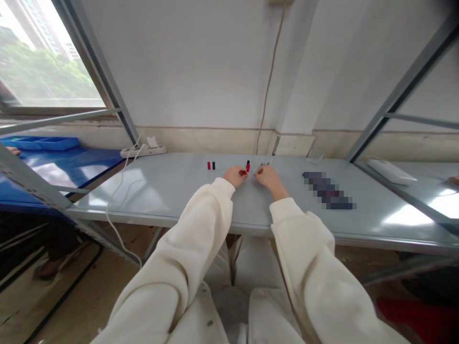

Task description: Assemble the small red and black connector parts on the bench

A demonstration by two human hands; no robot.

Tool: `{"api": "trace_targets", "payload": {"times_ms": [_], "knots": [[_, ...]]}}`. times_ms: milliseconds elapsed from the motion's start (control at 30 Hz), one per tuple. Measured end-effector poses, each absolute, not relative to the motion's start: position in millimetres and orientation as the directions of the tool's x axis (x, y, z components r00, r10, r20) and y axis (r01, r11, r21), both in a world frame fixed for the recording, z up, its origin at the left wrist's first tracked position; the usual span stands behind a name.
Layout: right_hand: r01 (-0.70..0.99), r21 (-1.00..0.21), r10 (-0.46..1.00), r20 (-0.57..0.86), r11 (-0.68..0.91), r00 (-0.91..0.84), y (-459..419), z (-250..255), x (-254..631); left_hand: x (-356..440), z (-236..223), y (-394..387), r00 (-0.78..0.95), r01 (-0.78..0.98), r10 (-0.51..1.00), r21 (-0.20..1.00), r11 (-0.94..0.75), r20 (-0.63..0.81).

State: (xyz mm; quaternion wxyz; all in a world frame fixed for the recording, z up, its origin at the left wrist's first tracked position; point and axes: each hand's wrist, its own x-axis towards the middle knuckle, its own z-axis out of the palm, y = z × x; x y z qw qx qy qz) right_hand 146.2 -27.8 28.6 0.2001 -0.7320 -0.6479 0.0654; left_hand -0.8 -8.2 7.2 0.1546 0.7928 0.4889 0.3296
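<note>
Left hand [235, 176]: fingers bunched together, a small red piece [243, 172] at their tips; too small to tell whether pinched;
Right hand [268, 177]: fingers curled together, just beside an upright red-and-black cylinder [247, 166]; cannot tell if pinching;
Pieces: red cylinder [208, 165], black cylinder [213, 165] upright, side by side, left of the hands;
Surface: grey bench top [150, 193];
Rest: small metal bits [264, 164] beyond right hand; power strip [143, 151] by the wall.

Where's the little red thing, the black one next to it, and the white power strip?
Small red cylinder [208, 165]: head view, point on the middle of its side.
Small black cylinder [213, 165]: head view, point on the middle of its side.
White power strip [129, 153]: head view, point on its long body.
</note>
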Motion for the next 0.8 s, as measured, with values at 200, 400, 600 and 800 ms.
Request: {"api": "trace_targets", "payload": {"times_ms": [200, 400, 600, 800], "knots": [[0.938, -0.334, 0.974, 0.163, -0.098, 0.16, -27, 24, 141, 14, 6, 0, 0.202, 0.769, 0.921, 0.529, -0.359, 0.332], [0.949, -0.307, 0.971, 0.192, -0.077, 0.141, -24, 18, 140, 20, 2, 6, 0.228, 0.796, 0.928, 0.493, -0.351, 0.293], [0.95, -0.302, 0.975, 0.174, -0.083, 0.141, -24, 18, 139, 22, 4, 4, 0.196, 0.828, 0.945, 0.471, -0.303, 0.264], [0.949, -0.302, 0.974, 0.173, -0.086, 0.144, -25, 18, 137, 22, 5, 3, 0.191, 0.832, 0.947, 0.469, -0.295, 0.258]]}}
